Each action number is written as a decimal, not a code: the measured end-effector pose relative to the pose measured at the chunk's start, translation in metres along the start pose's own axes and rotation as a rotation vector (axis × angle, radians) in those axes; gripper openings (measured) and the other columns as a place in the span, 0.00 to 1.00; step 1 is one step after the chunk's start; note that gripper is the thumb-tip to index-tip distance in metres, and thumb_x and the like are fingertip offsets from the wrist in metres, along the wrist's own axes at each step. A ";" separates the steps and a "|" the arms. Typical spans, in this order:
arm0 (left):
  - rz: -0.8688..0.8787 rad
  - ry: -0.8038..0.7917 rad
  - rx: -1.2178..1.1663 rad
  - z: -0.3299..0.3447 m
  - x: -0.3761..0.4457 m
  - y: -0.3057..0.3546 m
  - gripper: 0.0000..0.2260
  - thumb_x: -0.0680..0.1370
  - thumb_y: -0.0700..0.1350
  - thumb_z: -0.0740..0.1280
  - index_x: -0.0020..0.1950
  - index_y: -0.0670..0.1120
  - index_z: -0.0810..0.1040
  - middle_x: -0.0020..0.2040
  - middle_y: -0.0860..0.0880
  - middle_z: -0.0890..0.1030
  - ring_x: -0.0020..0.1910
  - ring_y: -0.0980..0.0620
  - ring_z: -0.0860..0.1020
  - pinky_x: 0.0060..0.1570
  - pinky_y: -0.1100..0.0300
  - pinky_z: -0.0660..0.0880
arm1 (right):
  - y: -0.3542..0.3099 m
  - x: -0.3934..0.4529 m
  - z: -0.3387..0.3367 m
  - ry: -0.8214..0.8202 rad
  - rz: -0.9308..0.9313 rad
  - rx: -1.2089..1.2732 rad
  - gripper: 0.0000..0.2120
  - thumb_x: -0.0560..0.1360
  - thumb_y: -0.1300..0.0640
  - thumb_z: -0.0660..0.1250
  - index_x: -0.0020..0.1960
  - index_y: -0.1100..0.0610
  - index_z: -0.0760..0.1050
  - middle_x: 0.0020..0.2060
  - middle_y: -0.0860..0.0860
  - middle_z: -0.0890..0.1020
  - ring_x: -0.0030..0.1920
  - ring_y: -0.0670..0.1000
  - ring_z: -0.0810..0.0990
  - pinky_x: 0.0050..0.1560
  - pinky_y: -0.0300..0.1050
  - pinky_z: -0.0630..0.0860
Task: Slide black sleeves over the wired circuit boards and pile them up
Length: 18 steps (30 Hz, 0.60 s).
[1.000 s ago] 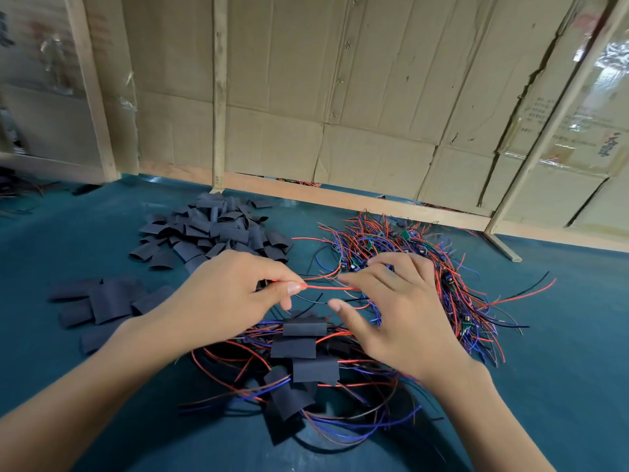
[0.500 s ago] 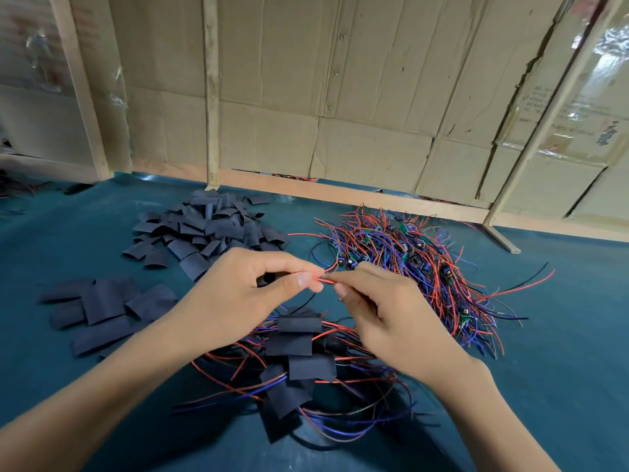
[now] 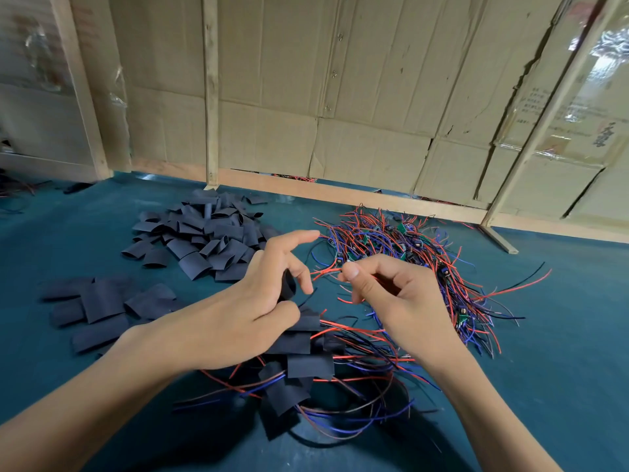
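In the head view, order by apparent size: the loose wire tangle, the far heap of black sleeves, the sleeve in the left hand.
1. Loose wire tangle, though the right hand hides part.
2. Far heap of black sleeves.
3. Sleeve in the left hand, mostly hidden.

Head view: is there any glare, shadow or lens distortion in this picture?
Head view: glare on the plastic film at upper right; soft shadows on the green mat under both forearms; wide-angle bending makes the wooden posts lean outward; the left hand and right hand look fairly sharp.

Two hands; two sleeve piles — uncountable.
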<state>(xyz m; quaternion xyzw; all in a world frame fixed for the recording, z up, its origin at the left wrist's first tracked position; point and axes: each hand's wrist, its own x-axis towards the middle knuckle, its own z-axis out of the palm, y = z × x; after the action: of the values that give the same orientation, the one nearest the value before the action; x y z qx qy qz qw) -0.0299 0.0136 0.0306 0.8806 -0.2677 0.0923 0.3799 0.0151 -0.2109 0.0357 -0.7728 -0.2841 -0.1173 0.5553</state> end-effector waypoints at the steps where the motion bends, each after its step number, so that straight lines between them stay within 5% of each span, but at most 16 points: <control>1: 0.016 0.005 0.020 0.001 0.000 -0.002 0.32 0.79 0.46 0.58 0.74 0.69 0.44 0.58 0.62 0.68 0.37 0.52 0.72 0.42 0.60 0.73 | 0.000 -0.001 0.002 0.007 -0.011 -0.008 0.11 0.77 0.46 0.69 0.41 0.52 0.83 0.29 0.48 0.81 0.30 0.47 0.72 0.31 0.39 0.68; 5: 0.097 0.065 0.056 0.009 0.002 -0.002 0.29 0.82 0.45 0.57 0.74 0.67 0.44 0.60 0.56 0.69 0.50 0.52 0.75 0.54 0.60 0.75 | -0.001 -0.005 0.011 0.024 -0.090 -0.057 0.09 0.78 0.47 0.69 0.43 0.49 0.82 0.32 0.46 0.82 0.28 0.49 0.72 0.31 0.41 0.70; 8: 0.134 0.107 0.066 0.010 0.004 0.003 0.31 0.80 0.42 0.58 0.75 0.62 0.46 0.63 0.54 0.71 0.61 0.58 0.73 0.63 0.69 0.67 | -0.001 -0.007 0.014 0.048 -0.167 -0.152 0.09 0.79 0.46 0.67 0.45 0.48 0.82 0.33 0.44 0.82 0.28 0.42 0.72 0.31 0.34 0.68; 13: 0.158 0.069 0.055 0.007 0.003 0.007 0.31 0.80 0.32 0.61 0.74 0.54 0.49 0.70 0.57 0.67 0.68 0.64 0.68 0.67 0.70 0.62 | -0.001 -0.008 0.016 0.129 -0.183 -0.178 0.08 0.79 0.46 0.66 0.47 0.47 0.81 0.34 0.44 0.82 0.32 0.48 0.79 0.34 0.41 0.74; 18: 0.127 0.040 0.014 0.009 0.003 0.009 0.33 0.80 0.32 0.62 0.75 0.55 0.48 0.74 0.51 0.66 0.74 0.60 0.64 0.72 0.64 0.62 | -0.003 -0.011 0.022 0.038 -0.302 -0.254 0.05 0.80 0.55 0.69 0.48 0.52 0.83 0.35 0.36 0.77 0.35 0.43 0.77 0.38 0.35 0.71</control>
<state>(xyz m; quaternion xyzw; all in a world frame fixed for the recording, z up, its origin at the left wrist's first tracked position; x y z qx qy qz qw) -0.0331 0.0009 0.0310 0.8625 -0.3148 0.1357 0.3723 0.0016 -0.1931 0.0253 -0.7829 -0.3692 -0.2487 0.4347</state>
